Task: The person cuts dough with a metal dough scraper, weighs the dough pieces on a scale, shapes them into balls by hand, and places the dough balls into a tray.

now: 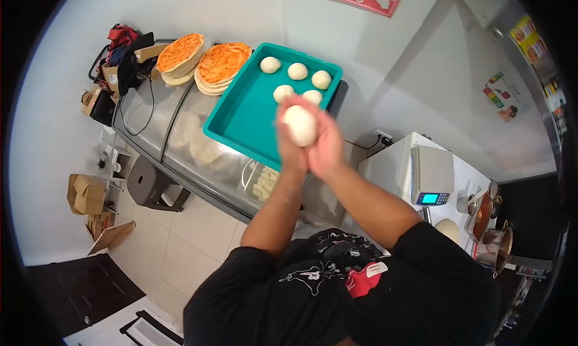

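Observation:
A pale, smooth dough ball (300, 125) rests between my two hands, over the near right part of a teal tray (241, 114). My left hand (289, 142) cups it from the left and my right hand (326, 142) from the right, the wrists close together. Both hands are slightly blurred. Several dough balls sit in the tray beyond them, among them one at the back (270, 64) and one near the right corner (321, 79). Two more lie just past my fingertips, one (312, 97) partly hidden by them.
Stacks of sauce-topped rounds (218, 66) stand left of the tray on a metal-framed glass counter (144, 114). A digital scale (435, 171) sits on a white surface at right, with another dough piece (447, 228) and a metal pot (495, 250). A stool (147, 180) stands below the counter.

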`<state>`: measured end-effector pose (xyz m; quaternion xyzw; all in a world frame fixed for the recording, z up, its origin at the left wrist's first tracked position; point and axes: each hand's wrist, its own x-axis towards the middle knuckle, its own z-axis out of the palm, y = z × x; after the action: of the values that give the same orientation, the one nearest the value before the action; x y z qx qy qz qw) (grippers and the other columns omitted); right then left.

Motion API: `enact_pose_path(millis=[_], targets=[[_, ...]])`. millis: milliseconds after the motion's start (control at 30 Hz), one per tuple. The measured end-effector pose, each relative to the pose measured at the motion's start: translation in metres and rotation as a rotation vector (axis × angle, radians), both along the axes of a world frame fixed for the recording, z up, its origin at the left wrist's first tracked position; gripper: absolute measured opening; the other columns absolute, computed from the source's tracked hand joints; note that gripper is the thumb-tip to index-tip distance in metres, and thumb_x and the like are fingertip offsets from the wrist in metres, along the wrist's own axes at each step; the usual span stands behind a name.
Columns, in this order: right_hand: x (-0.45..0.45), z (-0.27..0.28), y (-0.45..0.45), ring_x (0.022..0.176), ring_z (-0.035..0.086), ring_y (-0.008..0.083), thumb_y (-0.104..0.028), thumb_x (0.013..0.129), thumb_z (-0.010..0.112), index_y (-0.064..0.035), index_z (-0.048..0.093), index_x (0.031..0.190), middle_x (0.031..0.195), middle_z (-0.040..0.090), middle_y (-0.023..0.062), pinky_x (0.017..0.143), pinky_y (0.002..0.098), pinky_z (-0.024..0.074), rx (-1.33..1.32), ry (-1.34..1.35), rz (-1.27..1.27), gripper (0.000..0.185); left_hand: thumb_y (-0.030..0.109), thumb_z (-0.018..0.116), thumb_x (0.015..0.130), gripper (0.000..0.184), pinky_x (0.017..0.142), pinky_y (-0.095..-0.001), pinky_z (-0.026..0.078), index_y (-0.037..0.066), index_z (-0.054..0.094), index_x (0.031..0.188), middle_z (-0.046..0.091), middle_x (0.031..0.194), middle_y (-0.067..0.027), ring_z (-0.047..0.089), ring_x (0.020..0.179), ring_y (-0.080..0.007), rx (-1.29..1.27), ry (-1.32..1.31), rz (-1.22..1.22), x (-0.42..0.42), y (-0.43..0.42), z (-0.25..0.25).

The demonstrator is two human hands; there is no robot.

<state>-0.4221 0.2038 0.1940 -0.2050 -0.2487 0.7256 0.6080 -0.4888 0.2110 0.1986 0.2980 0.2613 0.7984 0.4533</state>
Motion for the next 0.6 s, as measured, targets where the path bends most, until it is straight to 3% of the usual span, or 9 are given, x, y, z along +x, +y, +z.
enact_pose_path(millis=[67, 167, 233, 267, 300, 367, 400, 500, 600], targets=[[-0.028, -0.003, 0.018, 0.127, 0.057, 0.0229, -0.031, 0.106, 0.052, -0.003, 0.056, 0.143, 0.141, 0.057, 0.0097, 0.108, 0.0399, 0.0478, -0.051, 0.018, -0.029, 0.046, 0.065, 0.037, 0.104, 0.085, 0.117, -0.0461, 0.037, 0.001, 0.022, 0.159, 0.026, 0.166, -0.018, 0.04, 0.146, -0.0302, -0.08, -0.17, -0.033, -0.022, 0.002, -0.015], [-0.059, -0.008, 0.064, 0.125, 0.058, 0.0232, -0.031, 0.108, 0.05, -0.0047, 0.052, 0.147, 0.144, 0.055, 0.009, 0.109, 0.0403, 0.0472, -0.114, 0.044, -0.065, 0.047, 0.063, 0.037, 0.106, 0.081, 0.117, -0.0469, 0.038, 0.002, 0.025, 0.158, 0.03, 0.164, -0.0178, 0.041, 0.144, -0.03, 0.003, -0.281, -0.147, -0.034, 0.0, -0.049], [-0.056, -0.029, 0.103, 0.131, 0.054, 0.0241, -0.036, 0.11, 0.045, -0.0042, 0.049, 0.148, 0.151, 0.048, 0.0115, 0.108, 0.0404, 0.0473, 0.414, -0.616, -0.147, 0.05, 0.061, 0.037, 0.106, 0.079, 0.117, -0.0473, 0.038, 0.002, 0.026, 0.158, 0.032, 0.163, -0.0176, 0.042, 0.143, -0.0299, 0.053, -0.343, -0.198, -0.049, 0.014, -0.057], [-0.057, -0.035, 0.108, 0.135, 0.052, 0.0245, -0.038, 0.111, 0.043, -0.004, 0.048, 0.149, 0.155, 0.045, 0.0127, 0.108, 0.0405, 0.0473, 0.674, -0.939, -0.183, 0.051, 0.06, 0.036, 0.107, 0.078, 0.117, -0.0472, 0.038, 0.003, 0.024, 0.159, 0.034, 0.161, -0.0179, 0.043, 0.142, -0.0299, -0.009, -0.351, -0.088, -0.062, 0.024, -0.052], [-0.059, -0.042, 0.108, 0.135, 0.052, 0.0245, -0.038, 0.111, 0.043, -0.004, 0.048, 0.149, 0.155, 0.045, 0.0127, 0.108, 0.0405, 0.0473, 0.664, -0.945, -0.175, 0.051, 0.058, 0.035, 0.108, 0.076, 0.116, -0.0471, 0.038, 0.004, 0.023, 0.16, 0.036, 0.159, -0.0183, 0.045, 0.14, -0.03, -0.071, -0.357, 0.022, -0.076, 0.035, -0.047], [-0.07, -0.038, 0.101, 0.127, 0.056, 0.0231, -0.04, 0.11, 0.046, -0.0041, 0.048, 0.148, 0.15, 0.049, 0.0123, 0.103, 0.0395, 0.0503, 0.34, -0.847, -0.068, 0.052, 0.056, 0.035, 0.109, 0.074, 0.116, -0.047, 0.038, 0.005, 0.022, 0.16, 0.039, 0.157, -0.0186, 0.046, 0.139, -0.03, -0.135, -0.369, 0.151, -0.102, 0.05, -0.052], [-0.077, -0.038, 0.101, 0.123, 0.058, 0.0224, -0.04, 0.11, 0.047, -0.0041, 0.048, 0.148, 0.147, 0.052, 0.0121, 0.1, 0.039, 0.0517, 0.183, -0.794, -0.015, 0.053, 0.055, 0.034, 0.109, 0.073, 0.116, -0.0461, 0.038, 0.004, 0.022, 0.16, 0.04, 0.156, -0.0183, 0.046, 0.138, -0.0296, -0.15, -0.349, 0.107, -0.113, 0.057, -0.056], [-0.107, -0.054, 0.106, 0.116, 0.06, 0.0217, -0.038, 0.109, 0.051, -0.003, 0.047, 0.148, 0.142, 0.054, 0.012, 0.095, 0.0374, 0.0534, 0.117, -0.808, 0.042, 0.053, 0.051, 0.033, 0.111, 0.069, 0.116, -0.0443, 0.037, 0.004, 0.023, 0.16, 0.044, 0.153, -0.0176, 0.047, 0.137, -0.0287, -0.189, -0.299, 0.01, -0.132, 0.081, -0.08], [-0.122, -0.087, 0.135, 0.112, 0.062, 0.0216, -0.037, 0.108, 0.053, -0.0034, 0.046, 0.148, 0.138, 0.056, 0.0116, 0.093, 0.0361, 0.0543, 0.019, -0.765, 0.104, 0.052, 0.046, 0.042, 0.11, 0.069, 0.116, -0.0419, 0.035, 0.001, 0.023, 0.16, 0.044, 0.153, -0.0181, 0.045, 0.139, -0.0288, -0.404, 0.003, -0.061, -0.141, 0.105, -0.134]])
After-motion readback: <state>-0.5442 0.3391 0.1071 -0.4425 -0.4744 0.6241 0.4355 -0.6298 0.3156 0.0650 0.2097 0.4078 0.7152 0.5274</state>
